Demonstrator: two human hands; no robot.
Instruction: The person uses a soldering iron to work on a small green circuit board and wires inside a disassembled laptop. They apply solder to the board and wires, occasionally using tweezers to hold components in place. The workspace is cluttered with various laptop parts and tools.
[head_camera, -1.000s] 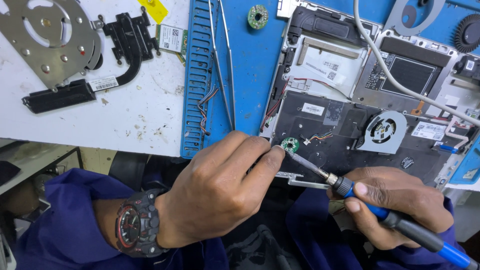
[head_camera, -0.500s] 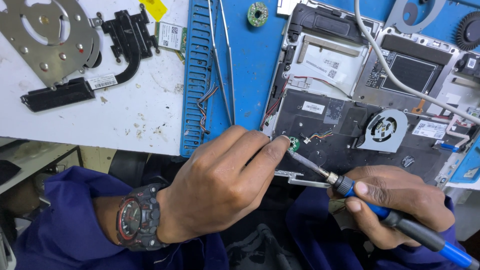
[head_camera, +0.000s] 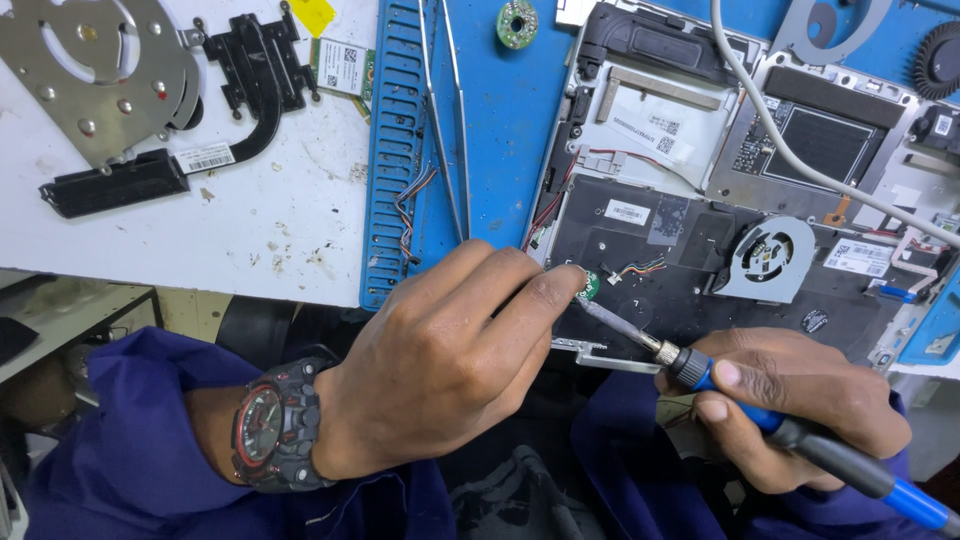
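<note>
A: Since the earlier frame, barely any shift; left hand (head_camera: 440, 360) stays pinched on the small green circuit board (head_camera: 591, 285), soldering iron (head_camera: 700, 372) tip still against it.

B: Right hand (head_camera: 800, 410)?

A: Closed round the iron's blue handle. Board sits on the opened laptop chassis (head_camera: 700, 270) (near the fan (head_camera: 768, 257)), at the worktop (head_camera: 250, 220) edge; tweezers (head_camera: 445, 110) lie on the blue mat (head_camera: 500, 130).

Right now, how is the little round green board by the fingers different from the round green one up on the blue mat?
The small green board is pinched by the left hand with the soldering iron, gripped by the right hand, touching it; the round board on the mat lies alone, fully visible. Both are round and green.
</note>
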